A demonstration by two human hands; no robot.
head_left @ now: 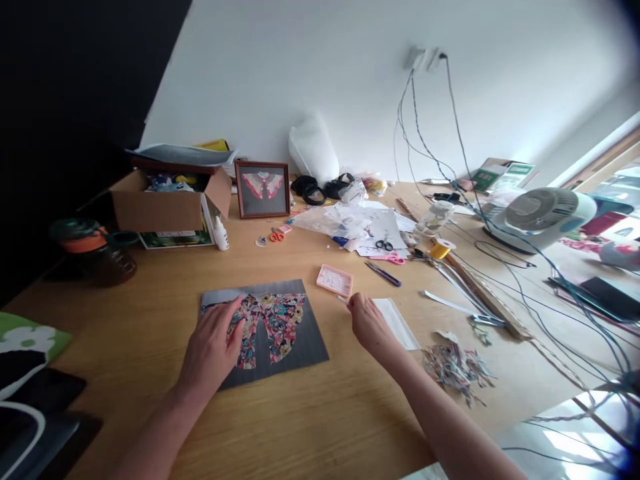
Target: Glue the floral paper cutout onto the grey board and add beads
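A grey card [300, 340] with a floral paper garment collage lies on the wooden table [310, 413]. My left hand [213, 347] rests flat on its left part, fingers spread. My right hand [367, 323] is closed in a pinch on a thin pick-like tool whose tip points toward a small pink bead tray [335, 280] just beyond the card. A white paper strip [397, 321] lies beside my right hand.
Paper scraps [457, 367] lie to the right. Farther back are scissors [390, 257], a pen [383, 273], a framed collage [263, 189], a cardboard box [165, 200], a glue bottle [221, 233], a jug [95, 250], a fan [540, 217] and several cables.
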